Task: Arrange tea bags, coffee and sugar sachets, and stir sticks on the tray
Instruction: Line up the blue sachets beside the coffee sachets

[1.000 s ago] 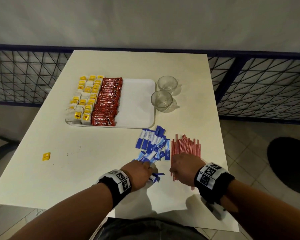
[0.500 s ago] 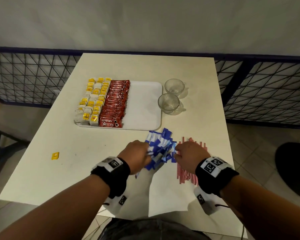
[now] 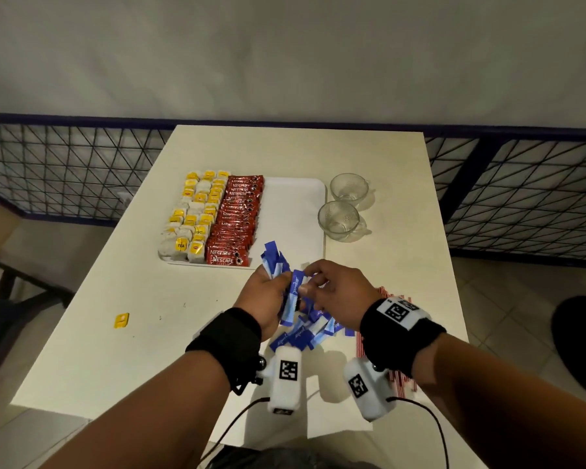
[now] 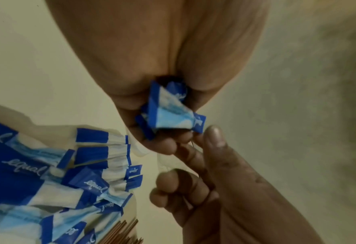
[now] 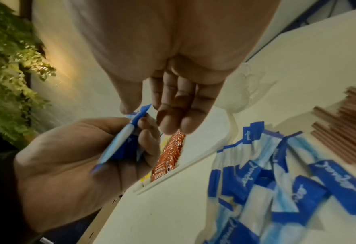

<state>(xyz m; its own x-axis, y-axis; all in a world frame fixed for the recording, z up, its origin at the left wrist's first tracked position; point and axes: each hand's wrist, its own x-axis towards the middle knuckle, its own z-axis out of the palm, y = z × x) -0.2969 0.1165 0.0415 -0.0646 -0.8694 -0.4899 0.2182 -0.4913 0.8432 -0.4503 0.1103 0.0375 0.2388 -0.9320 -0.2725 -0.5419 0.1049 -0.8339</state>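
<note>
**Sugar sachets gathered in hand above the surface**

The white surface (image 3: 115, 333) fills the middle of the head view, with a dark wire fence (image 3: 65, 170) behind it across the upper half of the frame. On the surface, centre of the frame, lies the white tray (image 3: 295, 211). Its left part is filled: yellow-labelled tea bags (image 3: 193, 218) in rows at the far left, and red coffee sachets (image 3: 237, 221) in a stacked row just beside them. The right part of the tray is bare.

To the right of the tray stand two clear glass cups (image 3: 339, 218), one behind the other, just beside the tray's edge.

In the lower centre of the frame both hands meet above the surface, near the tray's front edge. The left hand (image 3: 268, 296) has its fingers curled round a bunch of blue-and-white sugar sachets (image 3: 278, 265), whose ends fan out above it. The right hand (image 3: 339, 292) pinches one sachet (image 3: 293, 286) at the bunch between thumb and fingertips; in the right wrist view its other fingers lie fairly straight.

Under the hands a loose pile of sugar sachets (image 3: 305, 333) lies on the surface. Red-striped stir sticks (image 3: 400, 377) lie to the right of it, mostly hidden by the right wrist.

A single small yellow tag (image 3: 121, 320) lies alone at lower left of the surface, well apart from the rest.
</note>
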